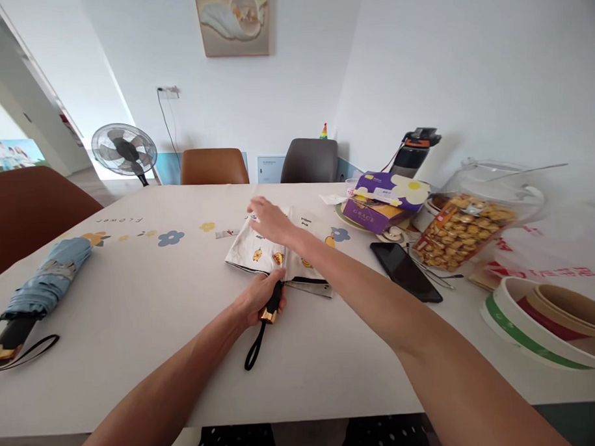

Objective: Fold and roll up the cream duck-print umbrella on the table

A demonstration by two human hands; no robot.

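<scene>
A folding umbrella with a white canopy (244, 251) printed with small yellow chicks lies loosely folded on the table in front of me. My left hand (263, 294) is closed around its black and gold handle (272, 307), and a black wrist strap (254, 350) hangs from the handle's end. Over the far left part of the canopy is my right hand (269, 219), its fingers loosely bent and slightly apart. Whether the fingertips touch the cloth I cannot tell. The right forearm hides part of the canopy's right side.
A furled blue umbrella (50, 277) lies at the left of the table (176, 370). On the right are a black phone (405, 271), a purple tissue box (368, 213), a snack jar (466, 230), a dark bottle (410, 155) and tape rolls (530, 325). Chairs (213, 166) stand behind.
</scene>
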